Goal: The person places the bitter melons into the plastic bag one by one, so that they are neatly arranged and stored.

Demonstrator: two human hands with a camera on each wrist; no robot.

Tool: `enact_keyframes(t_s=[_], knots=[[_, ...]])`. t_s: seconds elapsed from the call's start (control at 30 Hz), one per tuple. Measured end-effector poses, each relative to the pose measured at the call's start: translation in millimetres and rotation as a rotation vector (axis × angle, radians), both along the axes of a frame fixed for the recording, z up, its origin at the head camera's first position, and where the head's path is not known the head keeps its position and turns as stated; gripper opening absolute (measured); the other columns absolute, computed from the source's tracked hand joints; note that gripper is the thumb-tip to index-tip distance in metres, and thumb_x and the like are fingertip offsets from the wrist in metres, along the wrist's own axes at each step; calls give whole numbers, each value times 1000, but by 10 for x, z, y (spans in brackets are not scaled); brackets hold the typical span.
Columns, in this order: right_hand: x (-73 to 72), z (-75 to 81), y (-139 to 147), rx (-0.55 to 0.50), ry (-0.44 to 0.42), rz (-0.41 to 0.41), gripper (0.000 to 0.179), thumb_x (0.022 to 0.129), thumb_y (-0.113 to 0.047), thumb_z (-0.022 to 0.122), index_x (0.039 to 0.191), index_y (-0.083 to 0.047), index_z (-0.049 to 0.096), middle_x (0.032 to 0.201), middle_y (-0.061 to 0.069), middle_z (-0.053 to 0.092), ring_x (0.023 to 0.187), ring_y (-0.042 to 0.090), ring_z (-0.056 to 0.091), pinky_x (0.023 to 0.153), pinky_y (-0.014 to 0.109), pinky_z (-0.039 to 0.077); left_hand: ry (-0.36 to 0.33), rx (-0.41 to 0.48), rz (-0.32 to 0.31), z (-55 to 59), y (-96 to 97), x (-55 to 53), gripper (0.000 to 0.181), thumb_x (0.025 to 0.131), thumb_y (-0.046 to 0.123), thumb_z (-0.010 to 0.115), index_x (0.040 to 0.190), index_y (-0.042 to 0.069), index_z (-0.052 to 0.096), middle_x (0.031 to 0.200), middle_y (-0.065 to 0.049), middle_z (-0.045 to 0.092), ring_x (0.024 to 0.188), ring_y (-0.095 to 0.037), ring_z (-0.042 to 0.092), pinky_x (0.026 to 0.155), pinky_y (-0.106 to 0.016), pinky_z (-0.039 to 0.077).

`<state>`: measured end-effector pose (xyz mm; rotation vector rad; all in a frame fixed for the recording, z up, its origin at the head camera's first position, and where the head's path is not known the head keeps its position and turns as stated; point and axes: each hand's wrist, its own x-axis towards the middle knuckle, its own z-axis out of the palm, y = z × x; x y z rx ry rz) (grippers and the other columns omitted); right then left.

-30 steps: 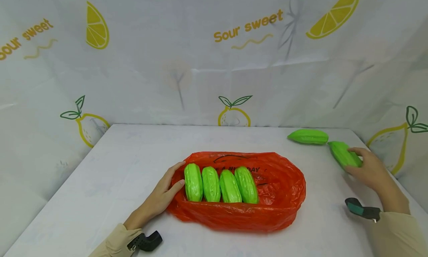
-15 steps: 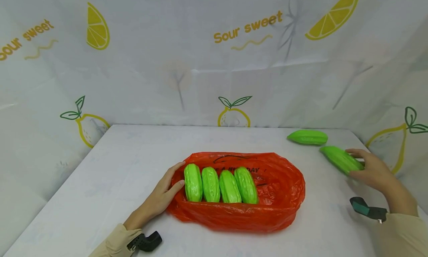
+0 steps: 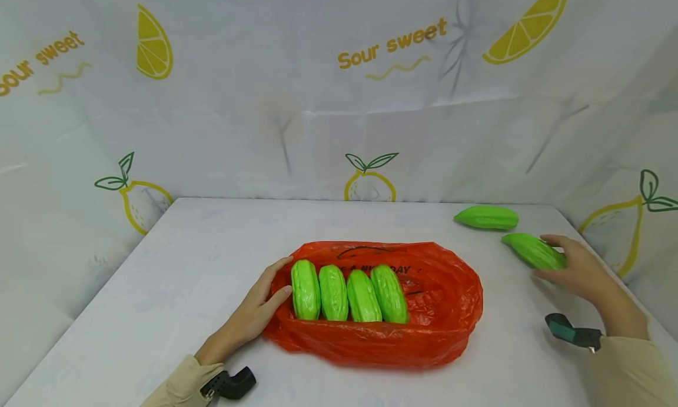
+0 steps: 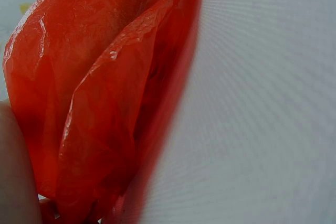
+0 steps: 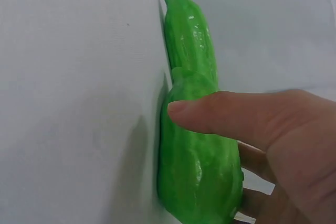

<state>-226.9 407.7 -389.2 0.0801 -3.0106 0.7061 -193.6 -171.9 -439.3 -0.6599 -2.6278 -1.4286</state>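
Note:
A green, ridged bitter melon [image 3: 532, 251] is gripped in my right hand [image 3: 580, 269], its pointed end aimed left, close over the table's right side. In the right wrist view the thumb [image 5: 210, 113] lies across that bitter melon, with fingers round its far side. My left hand [image 3: 258, 304] holds the left rim of a red plastic bag [image 3: 371, 345], fingers along the back edge and thumb over the rim. Several bitter melons [image 3: 333, 292] lie side by side in the left part of the bag, which gapes wide.
Another bitter melon [image 3: 487, 217] lies near the back right edge of the white table [image 3: 222, 242]. Behind the table hangs a pale cloth [image 3: 238, 101] printed with lemons. Bare bag lining [image 3: 439, 289] shows right of the bagged melons.
My right hand has shifted its bitter melon slightly left and toward me, away from the one at the back. My left hand and the bag stay put.

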Motion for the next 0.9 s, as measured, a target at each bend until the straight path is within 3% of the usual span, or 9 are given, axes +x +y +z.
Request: enact_keyframes(t_s=[0.3,0.5,0.73,0.9], knots=[[-59,-78,-86,15,30,-38,80,84,-13,74,142,18,27,135,48,31,121,62,31,97,75,30,-8,12,-3,-5,2,3,53,103,23,51,153,22,33,157,-6,38,147,-30,33,116,-62,26],[-74,-98,-109,52,83,-19,71,82,-12,75,134,19,37,126,46,40,108,56,41,86,68,37,-27,22,-4,10,7,9,53,103,23,51,153,23,33,157,-5,37,146,-29,33,117,-62,26],[-50,-79,-122,54,-2,-72,74,85,-19,74,138,12,33,128,47,38,109,59,41,88,71,38,-5,11,-7,-7,4,-2,52,104,22,50,153,22,33,157,-7,38,146,-32,33,115,-64,26],[-47,-66,-130,56,-13,-74,76,86,-25,76,138,10,33,128,48,39,110,61,42,87,71,39,6,4,-7,-14,-3,-6,52,104,22,50,153,22,33,157,-7,38,146,-32,34,115,-65,27]])
